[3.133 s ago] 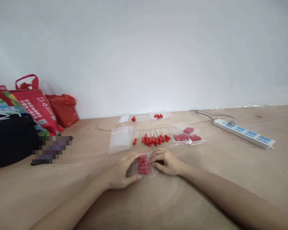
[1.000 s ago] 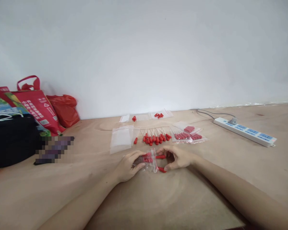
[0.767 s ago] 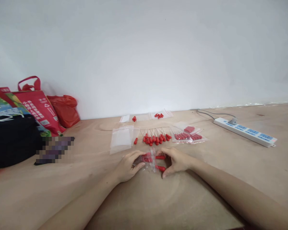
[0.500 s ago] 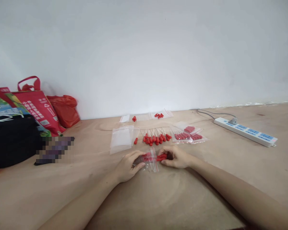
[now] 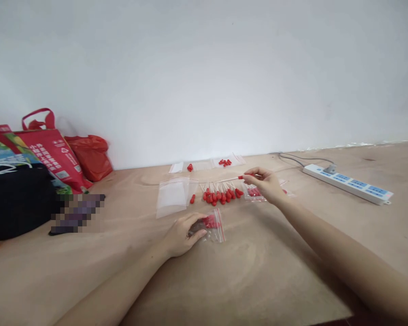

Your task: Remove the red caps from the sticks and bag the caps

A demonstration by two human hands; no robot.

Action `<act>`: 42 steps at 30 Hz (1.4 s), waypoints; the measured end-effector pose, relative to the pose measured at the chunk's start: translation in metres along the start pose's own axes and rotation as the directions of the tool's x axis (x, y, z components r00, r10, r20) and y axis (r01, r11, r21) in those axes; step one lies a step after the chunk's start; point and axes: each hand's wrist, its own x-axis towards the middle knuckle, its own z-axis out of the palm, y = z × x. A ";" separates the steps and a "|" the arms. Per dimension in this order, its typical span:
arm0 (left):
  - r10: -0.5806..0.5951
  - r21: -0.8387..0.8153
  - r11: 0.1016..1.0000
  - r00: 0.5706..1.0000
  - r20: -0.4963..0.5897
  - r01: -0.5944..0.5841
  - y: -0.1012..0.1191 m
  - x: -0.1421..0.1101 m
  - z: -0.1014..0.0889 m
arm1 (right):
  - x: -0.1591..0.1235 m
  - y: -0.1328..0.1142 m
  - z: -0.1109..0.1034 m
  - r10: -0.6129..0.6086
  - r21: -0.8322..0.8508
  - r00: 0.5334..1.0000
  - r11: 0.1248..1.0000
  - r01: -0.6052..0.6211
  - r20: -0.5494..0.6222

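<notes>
Wooden table (image 5: pixel 245 267), pale wall (image 5: pixel 204 81) up top, our left hand (image 5: pixel 185 233) gripping a clear baggie (image 5: pixel 211 234) mid-frame, our right hand (image 5: pixel 265 183) pinching a red-tipped stick (image 5: pixel 240 177) right of center

On the red bag (image 5: pixel 56 158), two slanting lines of white Chinese characters (image 5: pixel 46 156) are printed, too blurred to be read with certainty. Near them, a triangular recycling sign (image 5: pixel 64 151) can be made out, accompanied by smaller lettering (image 5: pixel 72 156) that cannot be deciphered. Below the characters, a pale square code (image 5: pixel 63 174) is printed, its pattern too small to be made out.
</notes>
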 end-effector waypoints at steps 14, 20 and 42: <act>-0.037 -0.027 0.999 0.998 0.042 0.038 -0.003 -0.005 -0.001 | 0.002 0.017 0.137 -0.053 -0.728 0.913 0.585 0.357 0.406; -0.078 -0.046 0.996 0.996 0.053 0.080 -0.004 -0.006 0.000 | -0.002 0.012 0.135 -0.030 -0.738 0.911 0.575 0.352 0.411; -0.095 -0.036 0.995 0.995 -0.022 0.094 0.004 0.000 0.004 | -0.068 0.006 0.066 0.104 -0.460 0.858 0.872 0.164 0.504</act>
